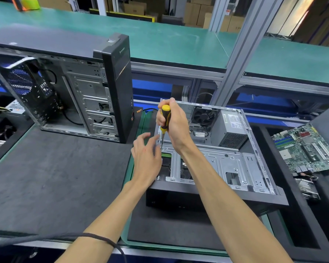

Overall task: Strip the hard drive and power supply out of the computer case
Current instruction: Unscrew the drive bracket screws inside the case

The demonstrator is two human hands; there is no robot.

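An open computer case (258, 147) lies flat on a dark mat, its silver drive cage (222, 164) facing up. The grey power supply (232, 128) sits in its far right corner beside a black fan (203, 115). My right hand (176, 124) grips a yellow-and-black screwdriver (164, 118) held upright, its tip on a screw at the cage's left edge. My left hand (146, 158) hovers just left of the shaft, fingers spread, holding nothing. A drive with a green board (166, 155) shows under the cage, partly hidden by my hands.
A second, upright black tower case (84, 88) stands open at the left rear. A loose green motherboard (308, 147) and a heatsink (306, 186) lie at the right. A dark mat (55, 177) covers the bench on the left. An aluminium post (234, 59) rises behind the case.
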